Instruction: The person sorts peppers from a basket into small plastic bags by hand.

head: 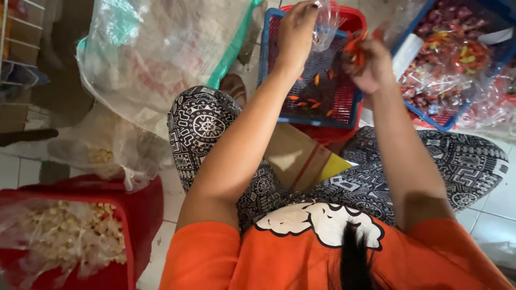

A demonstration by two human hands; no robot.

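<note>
Left hand fingers pinched together on the top edge of a small clear plastic bag, holding it up so it hangs over the blue basket. Right hand curled closed around a few red-orange chilies, their tips poking out between thumb and fingers, just right of the bag and close to it; cannot tell whether they touch. Both hands raised above the blue mesh basket, which sits on top of a red basket; a few loose orange chilies lie scattered on the blue basket's floor. Below the baskets, a flattened cardboard piece lies between the person's crossed legs in black-and-white patterned trousers. Orange shirt with a white cartoon print at the bottom of view. To the right, a second blue crate packed with clear bags of red shallots and mixed chilies. Upper left, a large clear plastic sack with a green edge lying on the tiled floor. Lower left, a red tub holding a plastic bag of pale garlic-like cloves. Wire rack at the far left edge, contents unclear.
</note>
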